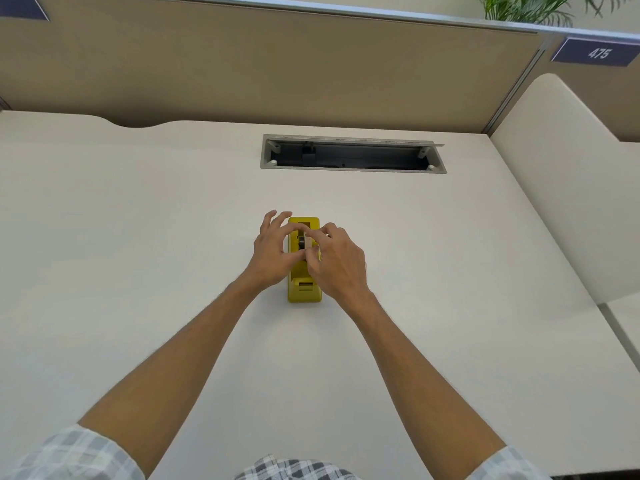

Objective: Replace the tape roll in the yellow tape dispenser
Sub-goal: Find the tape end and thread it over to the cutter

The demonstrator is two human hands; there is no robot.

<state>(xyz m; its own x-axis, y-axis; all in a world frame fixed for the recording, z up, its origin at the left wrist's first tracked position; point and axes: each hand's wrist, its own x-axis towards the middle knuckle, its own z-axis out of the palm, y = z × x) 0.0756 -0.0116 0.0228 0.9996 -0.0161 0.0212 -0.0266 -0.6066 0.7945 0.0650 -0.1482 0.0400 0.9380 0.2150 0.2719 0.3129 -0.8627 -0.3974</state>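
Observation:
A yellow tape dispenser (304, 292) stands on the pale desk (138, 237), its cutter end toward me. In its middle slot sits a tape roll (302, 241) with a dark core, mostly hidden by fingers. My left hand (273, 252) reaches in from the left, thumb and forefinger pinching the roll while the other fingers spread upward. My right hand (336, 261) comes from the right, its fingertips closed on the same roll above the dispenser.
An open cable tray (353, 155) is set into the desk behind the dispenser. A beige partition wall (277, 71) runs along the back, with a side panel (571, 174) at right. A number plate (597, 53) and a plant (533, 8) are beyond.

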